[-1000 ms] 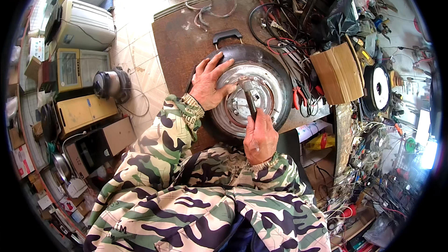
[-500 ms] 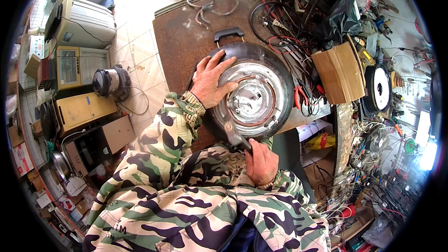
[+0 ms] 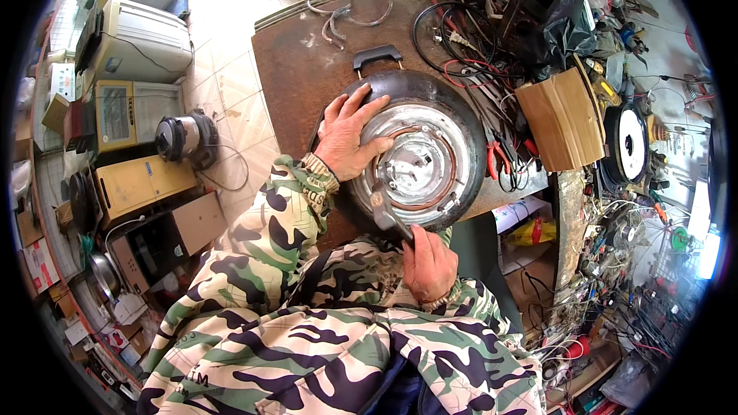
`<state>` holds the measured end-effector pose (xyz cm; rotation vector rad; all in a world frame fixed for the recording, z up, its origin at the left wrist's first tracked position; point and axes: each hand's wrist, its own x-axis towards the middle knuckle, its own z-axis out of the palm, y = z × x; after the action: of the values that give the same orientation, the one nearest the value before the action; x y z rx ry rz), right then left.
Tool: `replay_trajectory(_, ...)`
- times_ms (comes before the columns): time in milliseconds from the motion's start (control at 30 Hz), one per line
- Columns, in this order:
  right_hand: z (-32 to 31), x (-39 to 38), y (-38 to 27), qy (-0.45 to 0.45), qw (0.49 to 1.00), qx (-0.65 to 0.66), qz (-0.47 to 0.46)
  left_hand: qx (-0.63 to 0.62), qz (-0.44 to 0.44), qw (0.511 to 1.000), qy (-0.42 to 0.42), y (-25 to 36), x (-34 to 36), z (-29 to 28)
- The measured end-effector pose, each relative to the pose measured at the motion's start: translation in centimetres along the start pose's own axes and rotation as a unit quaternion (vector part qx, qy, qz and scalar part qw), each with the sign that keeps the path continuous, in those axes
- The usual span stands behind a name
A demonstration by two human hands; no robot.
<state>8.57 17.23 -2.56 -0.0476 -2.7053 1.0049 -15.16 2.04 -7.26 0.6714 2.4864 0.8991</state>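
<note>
A round appliance shell [image 3: 461, 119] with a black rim, a handle and a silvery metal inside lies on the brown bench. A coppery ring-shaped tube [image 3: 444, 142] runs round its inner plate. My left hand [image 3: 347, 134] rests on the shell's left side, fingers spread over the black rim and thumb reaching inward to the ring. My right hand [image 3: 430, 265] is closed round the dark handle of a hammer [image 3: 382, 211], at the shell's near edge. The hammer's head is over the near left part of the rim; I cannot tell whether it touches.
Red-handled pliers [image 3: 498, 160] and other tools lie right of the shell, beside a cardboard piece [image 3: 565, 119]. Black cables [image 3: 421, 34] coil at the back of the bench [image 3: 288, 69]. A cooker-like appliance [image 3: 178, 137] and several cabinets stand to the left.
The hammer head has shifted slightly up toward the shell's rim and changed its tilt. My left hand stays in place on the shell.
</note>
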Motion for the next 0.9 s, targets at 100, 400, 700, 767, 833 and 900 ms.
replay_trajectory(100,0.2,-0.1,0.1,-0.017,0.999,-0.030,0.000,0.002,-0.007,1.000,-0.001,-0.2,-0.2,0.2)
replay_trajectory(400,-1.0,-1.6,0.5,0.005,0.999,0.011,-0.036,0.005,0.004,1.000,0.008,0.2,-0.1,0.0)
replay_trajectory(700,-0.2,-1.6,0.7,-0.030,0.999,-0.012,0.014,-0.010,-0.006,1.000,0.004,0.2,-0.1,-0.1)
replay_trajectory(767,-0.4,-1.7,0.6,-0.026,1.000,-0.012,0.007,-0.011,-0.010,1.000,0.001,0.2,-0.1,-0.2)
replay_trajectory(833,-0.5,-2.2,0.6,-0.006,1.000,-0.010,-0.009,-0.017,-0.004,1.000,0.001,-0.2,-0.1,0.1)
replay_trajectory(900,-0.8,-2.3,0.7,0.004,1.000,-0.008,-0.024,0.001,-0.011,1.000,-0.025,0.0,0.0,-0.4)
